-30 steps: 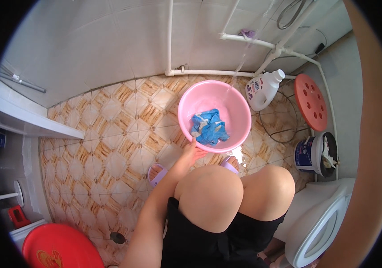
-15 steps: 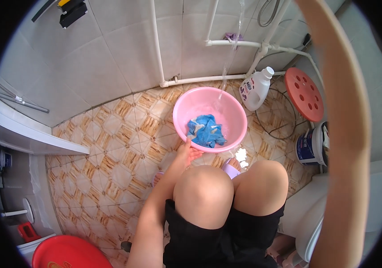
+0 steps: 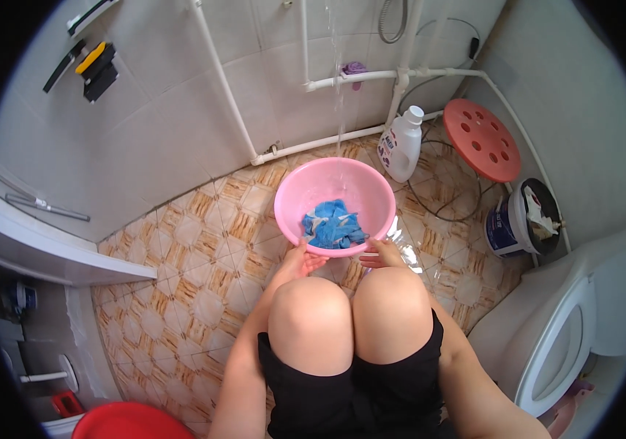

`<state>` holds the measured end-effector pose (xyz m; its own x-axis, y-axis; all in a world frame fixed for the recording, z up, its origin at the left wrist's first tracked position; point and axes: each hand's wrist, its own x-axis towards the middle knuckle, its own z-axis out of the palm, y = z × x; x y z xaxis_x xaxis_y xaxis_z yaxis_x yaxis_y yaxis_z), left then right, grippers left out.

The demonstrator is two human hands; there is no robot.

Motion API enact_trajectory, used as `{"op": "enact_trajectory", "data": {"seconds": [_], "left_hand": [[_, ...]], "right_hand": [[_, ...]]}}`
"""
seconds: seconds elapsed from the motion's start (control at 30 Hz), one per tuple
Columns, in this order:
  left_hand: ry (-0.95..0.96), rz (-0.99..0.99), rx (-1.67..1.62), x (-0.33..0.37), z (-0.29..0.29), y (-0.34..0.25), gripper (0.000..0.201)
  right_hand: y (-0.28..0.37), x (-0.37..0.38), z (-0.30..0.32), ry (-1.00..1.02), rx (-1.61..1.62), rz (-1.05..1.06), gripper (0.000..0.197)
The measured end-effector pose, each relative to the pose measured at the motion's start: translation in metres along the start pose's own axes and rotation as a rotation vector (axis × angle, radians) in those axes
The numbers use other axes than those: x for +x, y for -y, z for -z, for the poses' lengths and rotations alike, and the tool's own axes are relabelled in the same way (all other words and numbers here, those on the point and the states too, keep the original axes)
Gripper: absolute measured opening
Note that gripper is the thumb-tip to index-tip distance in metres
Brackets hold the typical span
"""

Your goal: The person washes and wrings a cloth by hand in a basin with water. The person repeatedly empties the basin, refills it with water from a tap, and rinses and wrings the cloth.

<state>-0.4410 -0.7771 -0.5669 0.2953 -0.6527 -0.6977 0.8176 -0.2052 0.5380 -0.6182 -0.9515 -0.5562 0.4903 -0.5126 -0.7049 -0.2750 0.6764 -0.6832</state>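
A pink basin [image 3: 285,186] stands on the tiled floor in front of my knees. In it lies a crumpled blue cloth with pale patches [image 3: 335,225], and a thin stream of water [image 3: 338,110] falls from above into the basin. My left hand [image 3: 303,260] grips the near left part of the rim, thumb at the edge and fingers below it. On the near right of the rim, my right hand [image 3: 385,255] takes hold in the same way. The undersides of my fingers are partly hidden.
A white detergent bottle [image 3: 401,146] stands just beyond the basin's right side. Further right are a red stool with round holes [image 3: 481,139], a bin bucket [image 3: 507,225] and a toilet [image 3: 547,351]. White pipes [image 3: 327,143] run along the wall. A red basin [image 3: 130,423] sits at lower left.
My right arm has come down from its raised position, and the right hand now holds the basin's rim. The left hand has kept its grip. The view has shifted, and my knees are closer together.
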Motion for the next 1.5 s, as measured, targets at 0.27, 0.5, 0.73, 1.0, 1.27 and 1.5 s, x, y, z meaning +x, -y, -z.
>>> {"op": "enact_trajectory", "data": {"seconds": [0.27, 0.5, 0.73, 1.0, 1.27, 1.5], "left_hand": [[0.282, -0.006, -0.116, 0.001, 0.006, 0.015, 0.049], [0.315, -0.02, -0.372, -0.018, 0.013, 0.015, 0.043], [0.311, -0.057, -0.415, -0.015, 0.026, 0.016, 0.043], [0.358, -0.072, -0.413, -0.014, 0.024, 0.017, 0.048], [0.387, -0.1, -0.431, -0.017, 0.028, 0.019, 0.05], [0.38, -0.119, -0.466, -0.02, 0.021, 0.012, 0.057]], "right_hand": [[-0.015, 0.014, 0.0, -0.103, 0.248, 0.111, 0.018], [-0.008, 0.013, -0.003, -0.215, 0.331, 0.093, 0.017], [0.005, 0.0, -0.016, -0.231, 0.389, 0.122, 0.012], [0.005, 0.001, -0.014, -0.223, 0.357, 0.133, 0.013], [0.002, 0.002, -0.016, -0.189, 0.335, 0.125, 0.017], [0.014, -0.005, -0.017, -0.183, 0.319, 0.132, 0.019]]}}
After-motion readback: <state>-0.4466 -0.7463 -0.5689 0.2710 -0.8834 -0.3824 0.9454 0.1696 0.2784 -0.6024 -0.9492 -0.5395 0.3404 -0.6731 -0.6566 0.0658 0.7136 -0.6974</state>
